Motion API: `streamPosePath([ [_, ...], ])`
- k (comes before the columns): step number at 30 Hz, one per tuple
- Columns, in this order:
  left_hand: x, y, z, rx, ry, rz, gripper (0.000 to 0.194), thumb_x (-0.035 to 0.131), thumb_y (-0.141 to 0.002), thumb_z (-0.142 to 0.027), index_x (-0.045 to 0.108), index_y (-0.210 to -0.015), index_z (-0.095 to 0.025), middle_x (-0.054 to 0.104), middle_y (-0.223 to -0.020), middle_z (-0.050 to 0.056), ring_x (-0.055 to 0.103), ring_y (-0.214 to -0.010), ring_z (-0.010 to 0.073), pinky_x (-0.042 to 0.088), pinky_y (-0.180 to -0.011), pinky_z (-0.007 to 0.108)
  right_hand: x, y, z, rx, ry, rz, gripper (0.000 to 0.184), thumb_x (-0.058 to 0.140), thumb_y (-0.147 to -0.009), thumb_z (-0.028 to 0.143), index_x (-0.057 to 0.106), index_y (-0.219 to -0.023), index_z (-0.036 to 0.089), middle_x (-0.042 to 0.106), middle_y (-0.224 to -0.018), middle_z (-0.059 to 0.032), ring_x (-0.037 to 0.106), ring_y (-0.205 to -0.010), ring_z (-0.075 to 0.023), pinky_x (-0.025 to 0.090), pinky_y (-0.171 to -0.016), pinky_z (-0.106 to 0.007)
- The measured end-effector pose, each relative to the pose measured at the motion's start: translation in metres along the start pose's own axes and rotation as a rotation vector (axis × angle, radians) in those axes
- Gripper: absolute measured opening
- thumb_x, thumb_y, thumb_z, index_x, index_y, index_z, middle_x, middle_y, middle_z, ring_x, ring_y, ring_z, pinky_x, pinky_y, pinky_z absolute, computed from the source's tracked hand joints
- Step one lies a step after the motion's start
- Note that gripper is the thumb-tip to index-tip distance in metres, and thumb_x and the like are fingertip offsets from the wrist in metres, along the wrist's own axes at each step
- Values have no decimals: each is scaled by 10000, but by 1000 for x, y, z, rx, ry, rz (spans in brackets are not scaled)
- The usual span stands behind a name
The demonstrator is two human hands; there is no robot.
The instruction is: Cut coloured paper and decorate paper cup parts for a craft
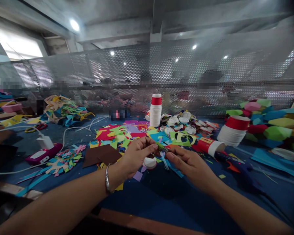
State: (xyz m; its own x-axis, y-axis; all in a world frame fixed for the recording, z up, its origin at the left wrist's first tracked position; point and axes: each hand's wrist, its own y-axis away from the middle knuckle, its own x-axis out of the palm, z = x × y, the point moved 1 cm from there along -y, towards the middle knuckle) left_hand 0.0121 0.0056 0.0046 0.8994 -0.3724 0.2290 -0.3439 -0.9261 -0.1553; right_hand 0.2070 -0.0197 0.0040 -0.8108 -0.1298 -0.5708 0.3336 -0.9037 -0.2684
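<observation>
Near the middle of the view, my left hand (138, 155), with a silver bangle at the wrist, pinches a small green paper piece (159, 146) between thumb and fingertips. From the other side, the closed thumb and fingers of my right hand (189, 163) meet the same piece; its exact shape is too small to tell. A pale blue strip (165, 161) hangs just under the fingertips. Below and behind my left fingers sits a small white paper-cup base (150, 163), partly hidden. Brown paper sheets (98, 155) lie left of my left hand.
Colored paper scraps (127, 133) spread behind my hands. A tall cup stack (156, 112), cut cup bases (183, 122) and another cup stack (232, 130) stand farther back. Right lie a tipped red cup (208, 146) and a glue gun (242, 171). Left, a purple power strip (45, 153) trails white cables.
</observation>
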Motion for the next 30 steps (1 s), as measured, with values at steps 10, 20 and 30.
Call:
streamPosePath([
  [10, 0, 1, 3, 22, -14, 36, 292, 780, -802, -372, 620, -874, -139, 660, -773, 22, 604, -705, 120, 451, -656, 247, 1, -2, -3, -19, -8, 29, 435, 478, -976, 586, 544, -786, 200, 439, -696, 28, 397, -632, -140, 294, -570, -277],
  [20, 3, 1, 7, -21, 12, 62, 321, 812, -769, -377, 606, -855, -146, 651, -762, 9, 616, -679, 107, 444, -630, 233, 4, 0, -5, -2, -64, 47, 438, 461, -979, 592, 508, -749, 222, 317, -601, 63, 288, -513, -120, 237, -480, -261],
  [30, 6, 2, 4, -61, 58, 63, 336, 847, -721, -366, 613, -806, -141, 632, -702, -5, 560, -588, 81, 404, -544, 208, 3, 1, -3, 6, -62, 43, 463, 461, -973, 605, 446, -707, 226, 323, -615, 58, 299, -521, -116, 235, -463, -251],
])
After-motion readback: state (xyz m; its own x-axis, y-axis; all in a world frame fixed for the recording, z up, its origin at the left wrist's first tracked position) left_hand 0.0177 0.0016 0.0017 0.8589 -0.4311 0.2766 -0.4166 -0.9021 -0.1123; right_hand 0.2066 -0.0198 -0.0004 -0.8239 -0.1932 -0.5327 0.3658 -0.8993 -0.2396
